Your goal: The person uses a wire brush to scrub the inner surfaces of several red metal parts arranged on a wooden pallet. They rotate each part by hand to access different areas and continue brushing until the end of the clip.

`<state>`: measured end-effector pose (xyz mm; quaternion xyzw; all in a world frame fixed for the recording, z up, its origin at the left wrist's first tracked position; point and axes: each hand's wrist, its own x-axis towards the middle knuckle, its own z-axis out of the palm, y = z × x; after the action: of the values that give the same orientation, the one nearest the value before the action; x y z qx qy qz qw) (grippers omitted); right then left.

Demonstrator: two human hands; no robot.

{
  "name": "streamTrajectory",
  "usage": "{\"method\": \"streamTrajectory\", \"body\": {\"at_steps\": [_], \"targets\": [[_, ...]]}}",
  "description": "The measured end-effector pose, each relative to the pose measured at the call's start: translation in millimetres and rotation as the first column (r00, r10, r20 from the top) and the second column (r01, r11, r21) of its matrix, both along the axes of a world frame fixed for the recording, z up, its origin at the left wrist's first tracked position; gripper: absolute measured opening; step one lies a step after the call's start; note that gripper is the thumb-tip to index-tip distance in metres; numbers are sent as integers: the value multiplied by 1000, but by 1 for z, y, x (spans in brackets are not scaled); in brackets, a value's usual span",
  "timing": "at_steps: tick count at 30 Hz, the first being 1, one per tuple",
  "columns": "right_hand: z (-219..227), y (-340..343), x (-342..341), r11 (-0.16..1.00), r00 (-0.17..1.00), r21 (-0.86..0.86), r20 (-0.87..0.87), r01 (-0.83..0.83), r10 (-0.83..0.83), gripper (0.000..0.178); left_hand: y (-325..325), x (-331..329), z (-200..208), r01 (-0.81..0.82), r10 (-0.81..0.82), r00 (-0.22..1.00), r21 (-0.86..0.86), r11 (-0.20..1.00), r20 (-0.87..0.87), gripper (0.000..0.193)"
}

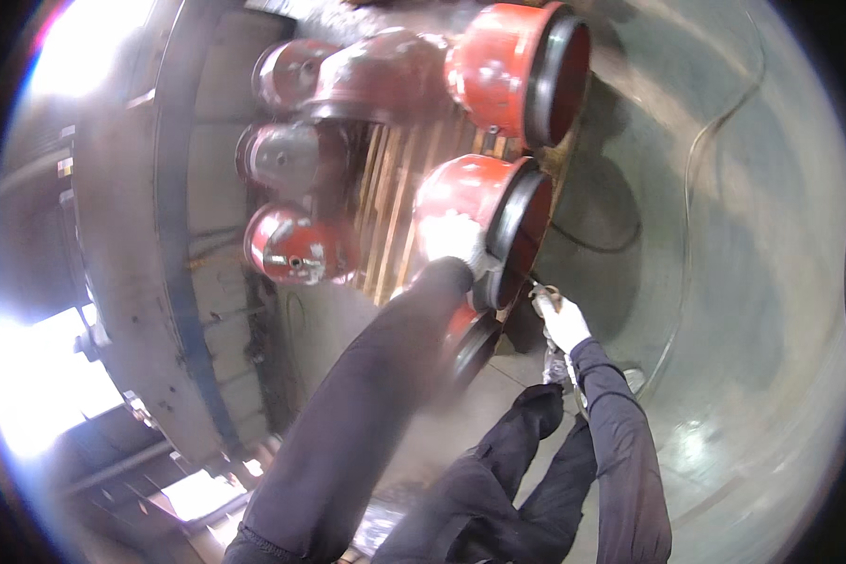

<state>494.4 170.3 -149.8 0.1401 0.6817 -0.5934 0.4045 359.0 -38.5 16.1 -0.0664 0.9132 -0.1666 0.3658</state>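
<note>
A red metal cylinder [451, 193] with a black rim around its dark red open end lies on its side in front of me. My left hand [465, 246], in a white glove, rests against the cylinder's side near the rim; blur and glare hide how its fingers lie. Close to the rim's lower right, my right hand [564, 322], also in a white glove, is closed around a small hand tool [540, 289]. The tool's thin dark end points toward the cylinder's open end. Below the right hand hangs a hose [581, 399]. The tool's exact kind is unclear.
A larger red cylinder [493, 70] lies beyond, and a partly hidden one [475, 348] sits nearer me. Several domed red and grey parts [291, 244] share the wooden slats [385, 207] to the left. A long hose [691, 188] crosses the green floor at right.
</note>
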Motion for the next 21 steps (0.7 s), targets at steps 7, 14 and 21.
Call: {"method": "streamTrajectory", "body": {"at_steps": [7,14,21], "targets": [[76,58,11,1000,997,-20,74,-9,11,33,-6,12,18,-159,191,972,220,962,-135,39],[100,102,36,961,996,262,-9,-86,92,46,-15,36,2,-178,284,902,322,930,-324,53],[139,128,80,924,975,314,28,-218,221,38,-39,258,16,118,504,603,694,710,-618,89]]}}
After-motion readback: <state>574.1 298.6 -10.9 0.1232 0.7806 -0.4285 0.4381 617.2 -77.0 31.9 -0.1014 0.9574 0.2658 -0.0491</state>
